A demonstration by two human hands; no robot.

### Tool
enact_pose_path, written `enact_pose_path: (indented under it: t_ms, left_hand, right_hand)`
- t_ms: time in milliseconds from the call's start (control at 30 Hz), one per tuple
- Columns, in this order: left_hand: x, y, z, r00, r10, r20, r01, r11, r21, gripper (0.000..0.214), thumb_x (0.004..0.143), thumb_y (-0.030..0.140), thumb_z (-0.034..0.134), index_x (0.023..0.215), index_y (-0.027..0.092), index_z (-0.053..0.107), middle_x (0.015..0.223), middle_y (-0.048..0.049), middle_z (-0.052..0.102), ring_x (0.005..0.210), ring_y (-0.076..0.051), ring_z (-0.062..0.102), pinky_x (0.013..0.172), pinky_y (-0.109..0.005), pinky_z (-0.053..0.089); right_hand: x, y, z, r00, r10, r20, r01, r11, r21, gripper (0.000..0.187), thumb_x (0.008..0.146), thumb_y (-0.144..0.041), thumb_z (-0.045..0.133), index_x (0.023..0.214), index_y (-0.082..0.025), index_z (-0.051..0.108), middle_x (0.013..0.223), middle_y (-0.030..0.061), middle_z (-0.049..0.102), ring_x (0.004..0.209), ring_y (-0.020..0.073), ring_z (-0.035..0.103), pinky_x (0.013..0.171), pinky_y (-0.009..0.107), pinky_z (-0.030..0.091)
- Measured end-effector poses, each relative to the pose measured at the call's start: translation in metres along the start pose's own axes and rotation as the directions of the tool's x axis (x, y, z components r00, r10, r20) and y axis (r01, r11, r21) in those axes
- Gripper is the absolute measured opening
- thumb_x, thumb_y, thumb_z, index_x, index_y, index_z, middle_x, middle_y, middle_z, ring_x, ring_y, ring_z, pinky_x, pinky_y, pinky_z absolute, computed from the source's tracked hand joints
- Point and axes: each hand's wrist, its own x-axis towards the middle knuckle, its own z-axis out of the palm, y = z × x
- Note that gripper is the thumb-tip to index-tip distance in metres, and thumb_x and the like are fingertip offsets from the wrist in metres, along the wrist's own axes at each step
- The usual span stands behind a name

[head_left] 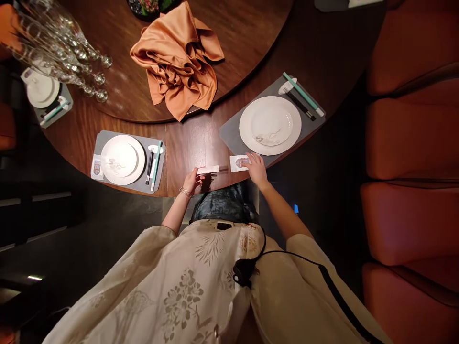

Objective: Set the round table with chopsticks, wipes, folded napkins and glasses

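My left hand (191,181) is at the wooden table's edge (179,153), its fingers on a narrow white paper packet (208,169). My right hand (256,169) rests on a white card with a printed crest (237,163), which lies at the corner of a grey place mat (233,134). A white plate (269,125) sits on that mat beside teal and black chopsticks (303,95). To the left stands a second setting with a white plate (122,160) on a grey mat and a similar crested card (96,167).
A crumpled orange satin napkin (175,59) lies on the round wooden turntable (247,33). Several stemmed glasses (60,55) lie clustered at the top left, beside a third setting (46,95). Red upholstered seating (409,143) runs along the right side. A black device (244,270) hangs on my patterned garment.
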Motion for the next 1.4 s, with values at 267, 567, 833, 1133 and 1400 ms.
enact_pose_path:
  t_ms: [267,567,833,1133,1400]
  left_hand:
    - [0.09,0.013,0.111,0.834,0.223,0.506,-0.415,0.857,0.306,0.02,0.075,0.036,0.071,0.073,0.016,0.074,0.116,-0.0099,0.069,0.107,-0.022,0.061,0.099,-0.028,0.044]
    - [0.069,-0.031,0.098,0.916,-0.183,0.358,0.085,0.959,0.272,0.024,0.076,0.035,0.069,0.089,0.016,0.076,0.1,-0.0087,0.073,0.101,-0.021,0.064,0.095,-0.031,0.047]
    - [0.04,-0.072,0.13,0.975,-0.178,0.133,0.214,0.91,-0.355,0.026,0.086,0.034,0.06,0.099,0.015,0.072,0.124,-0.0114,0.066,0.119,-0.021,0.058,0.101,-0.033,0.047]
    - [0.055,-0.064,0.149,0.975,-0.201,0.092,0.219,0.817,-0.533,0.024,0.089,0.035,0.057,0.098,0.014,0.066,0.12,-0.014,0.067,0.109,-0.02,0.064,0.099,-0.036,0.05]
    - [0.045,-0.067,0.183,0.98,-0.167,-0.106,0.093,0.864,-0.495,0.028,0.086,0.039,0.062,0.101,0.016,0.068,0.116,-0.012,0.069,0.108,-0.021,0.065,0.096,-0.035,0.051]
  right_hand:
    - [-0.024,-0.011,0.011,0.668,0.65,0.363,-0.68,0.333,0.653,0.028,0.087,-0.021,0.041,0.112,-0.017,0.054,0.103,0.0137,0.068,0.09,0.0239,0.067,0.072,0.038,0.056]
    - [-0.009,-0.009,0.01,0.776,0.426,0.465,-0.618,0.37,0.693,0.038,0.088,-0.019,0.037,0.121,-0.021,0.055,0.114,0.0072,0.068,0.101,0.0198,0.065,0.087,0.037,0.054]
    - [0.016,0.012,-0.014,0.962,0.224,0.155,-0.243,0.963,0.118,0.063,0.084,-0.015,0.042,0.147,-0.011,0.038,0.136,0.021,0.046,0.12,0.0316,0.05,0.099,0.043,0.045]
    - [0.003,0.05,-0.034,0.913,-0.175,0.368,0.263,0.942,-0.207,0.067,0.086,-0.019,0.047,0.151,-0.009,0.03,0.157,0.0175,0.028,0.136,0.0355,0.029,0.108,0.051,0.03]
    - [0.009,0.068,-0.047,0.872,-0.214,0.44,0.306,0.94,-0.149,0.065,0.087,-0.013,0.033,0.152,-0.008,0.029,0.152,0.0201,0.035,0.121,0.0361,0.044,0.095,0.049,0.042]
